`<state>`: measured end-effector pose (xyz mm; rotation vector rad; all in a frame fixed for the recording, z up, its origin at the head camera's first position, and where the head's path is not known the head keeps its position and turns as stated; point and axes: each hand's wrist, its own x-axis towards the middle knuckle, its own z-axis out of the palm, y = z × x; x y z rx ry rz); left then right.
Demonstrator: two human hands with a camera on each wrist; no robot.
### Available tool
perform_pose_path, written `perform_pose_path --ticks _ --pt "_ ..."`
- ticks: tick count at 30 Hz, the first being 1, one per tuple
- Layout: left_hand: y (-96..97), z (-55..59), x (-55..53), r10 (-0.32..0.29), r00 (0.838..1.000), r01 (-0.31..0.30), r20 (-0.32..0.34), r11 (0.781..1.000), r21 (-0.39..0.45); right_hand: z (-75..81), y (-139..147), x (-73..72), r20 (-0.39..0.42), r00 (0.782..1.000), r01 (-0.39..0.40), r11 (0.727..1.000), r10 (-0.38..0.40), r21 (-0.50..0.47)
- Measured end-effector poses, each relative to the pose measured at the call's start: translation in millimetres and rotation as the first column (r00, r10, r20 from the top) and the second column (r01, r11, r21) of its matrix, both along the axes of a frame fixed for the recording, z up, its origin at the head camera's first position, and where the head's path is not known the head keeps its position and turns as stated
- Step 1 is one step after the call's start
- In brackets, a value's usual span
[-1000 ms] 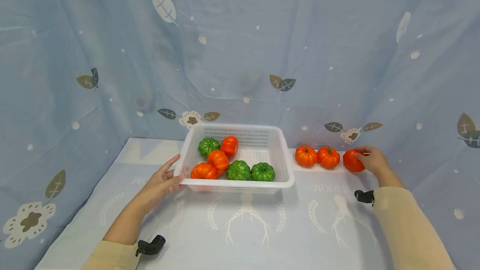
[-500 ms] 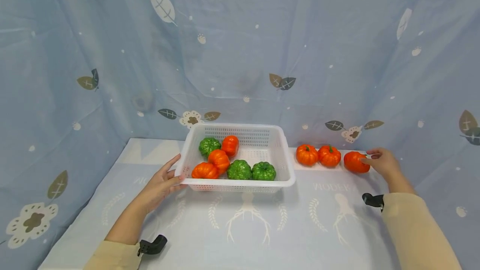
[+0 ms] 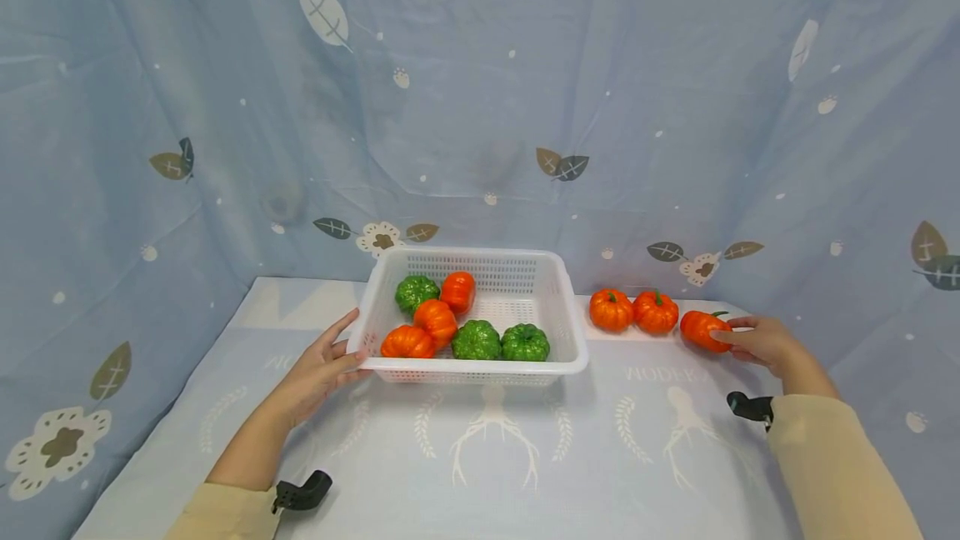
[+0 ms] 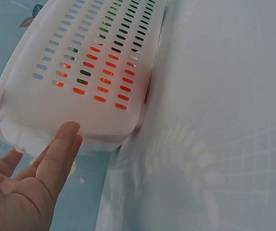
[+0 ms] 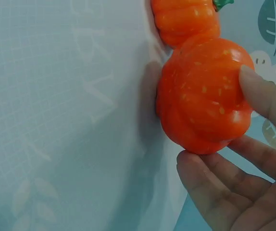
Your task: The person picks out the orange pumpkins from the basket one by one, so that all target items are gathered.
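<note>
At the right end of the row, my right hand holds a small ribbed orange pumpkin with the thumb on one side and fingers on the other. It lies tipped, its green stem toward the back right. Two more orange pumpkins stand just left of it, stems up. My left hand is at the near left corner of a white plastic basket. Its thumb lies over the rim and the straight fingers rest along the outer wall. Inside the basket are three orange pumpkins and three green pumpkins.
A light patterned cloth covers the table. Behind it hangs a blue curtain with leaf and flower prints, close behind the basket and the row. Black wrist cameras jut out beside both sleeves.
The pumpkin at my right hand has tilted over, so its stem now shows toward the back right. My right hand has shifted to its right side. The left hand and basket have stayed put.
</note>
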<state>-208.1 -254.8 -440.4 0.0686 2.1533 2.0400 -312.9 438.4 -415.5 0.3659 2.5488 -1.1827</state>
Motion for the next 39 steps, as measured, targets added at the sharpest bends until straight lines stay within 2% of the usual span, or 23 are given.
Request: perform_pose_path --ticks 6,10,15,21,30,34,39 --pt "-0.3 0.7 -0.1 0.0 1.0 0.0 0.0 1.0 0.003 -2.4 -4.6 -0.7 -0.041 0.999 0.036 0.999 -0.035 0.025" --pt "0.0 2.0 -0.4 0.02 1.0 -0.02 0.005 1.0 -0.012 -7.4 -9.9 -1.5 -0.136 0.99 0.056 0.995 -0.045 0.077" --pt "0.7 2.4 0.1 0.021 1.0 -0.021 0.017 1.0 0.0 -20.6 -16.3 -4.2 -0.246 0.966 0.104 0.989 -0.075 0.105" --pt "2.1 1.7 0.3 0.023 1.0 -0.023 0.018 1.0 0.001 -30.2 -20.1 -9.0 -0.249 0.959 0.156 0.985 -0.133 0.077" --pt "1.8 0.7 0.3 0.012 1.0 -0.012 0.005 1.0 0.001 -36.7 -23.0 -13.1 -0.269 0.951 0.161 0.987 -0.151 0.018" --pt "1.4 0.8 1.2 0.011 1.0 -0.011 0.005 1.0 0.005 -37.5 -26.0 -13.1 -0.295 0.945 0.163 0.986 -0.144 0.039" --pt "2.5 1.4 0.8 0.024 1.0 -0.024 0.01 1.0 -0.011 -37.8 -27.6 -13.7 -0.285 0.946 0.183 0.981 -0.155 0.072"
